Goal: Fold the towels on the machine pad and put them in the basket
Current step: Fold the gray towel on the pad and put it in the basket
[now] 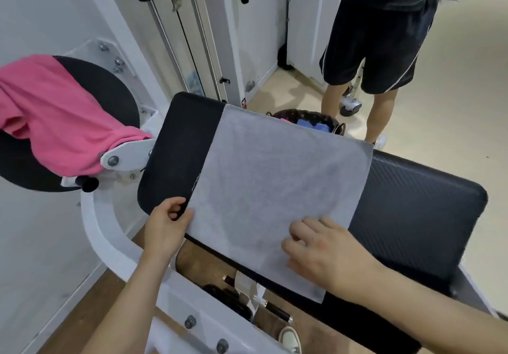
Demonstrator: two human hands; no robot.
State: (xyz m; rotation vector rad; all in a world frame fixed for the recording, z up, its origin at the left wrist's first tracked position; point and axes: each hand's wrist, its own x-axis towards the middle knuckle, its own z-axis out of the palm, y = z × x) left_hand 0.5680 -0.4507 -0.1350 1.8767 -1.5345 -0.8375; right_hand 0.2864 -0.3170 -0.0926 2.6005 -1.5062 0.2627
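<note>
Left hand (165,224) and right hand (327,252) are working a grey towel (275,177) on the machine pad (417,210).
The left hand is pinching the towel's near-left corner; the right is lying flat on it, fingers straight. The towel is lying spread across the pad. Behind the pad a basket (302,116) is half hidden, holding blue cloth (310,126). A pink towel (55,111) is hanging at the left, cut off.
</note>
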